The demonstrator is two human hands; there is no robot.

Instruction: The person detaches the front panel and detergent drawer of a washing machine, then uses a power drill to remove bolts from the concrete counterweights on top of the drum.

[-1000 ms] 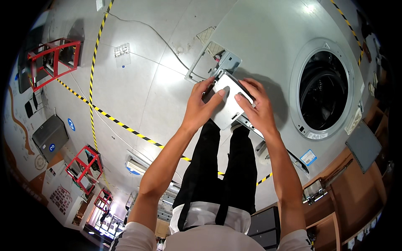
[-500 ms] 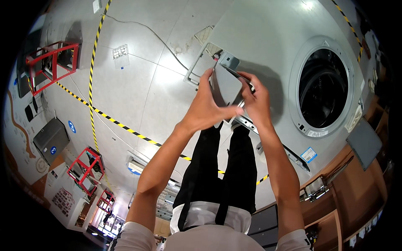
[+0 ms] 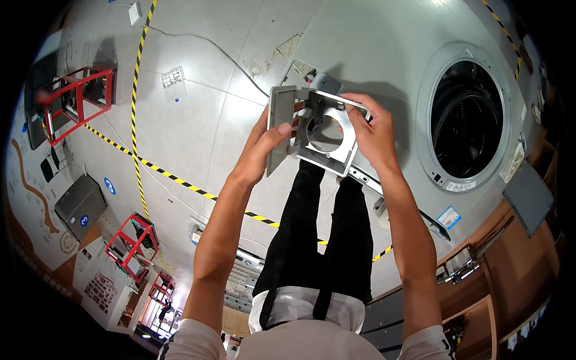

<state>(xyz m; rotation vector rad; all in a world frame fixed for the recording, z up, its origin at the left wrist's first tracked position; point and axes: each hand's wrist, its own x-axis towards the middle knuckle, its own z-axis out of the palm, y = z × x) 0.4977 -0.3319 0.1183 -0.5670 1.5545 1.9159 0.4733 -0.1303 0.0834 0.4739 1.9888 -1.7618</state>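
Observation:
Between my hands is a grey plastic filter cover frame [image 3: 344, 146], square with a round hole through its middle. Its hinged flap [image 3: 279, 107] is swung open to the left. My left hand [image 3: 262, 149] is closed around the flap, thumb across its face and fingertips behind near the hinge. At the upper right corner of the frame, my right hand [image 3: 374, 133] pinches the rim. Beyond them is the grey front panel of a washing machine [image 3: 384, 45], with a round door opening [image 3: 467, 120] lined with a dark gasket. A cut-out [image 3: 296, 73] in the panel's lower corner is partly behind the frame.
Yellow-black tape [image 3: 180, 184] marks the floor. A thin cable [image 3: 219, 48] runs toward the machine. Red metal stands [image 3: 81, 99] and a dark grey box [image 3: 81, 204] are at left. A wooden cabinet [image 3: 516, 240] holding a metal rack [image 3: 459, 269] stands at lower right.
The cover frame has been turned so its inside and round hole show, and its flap is now spread open to the left. My left hand has moved left, apart from the right hand.

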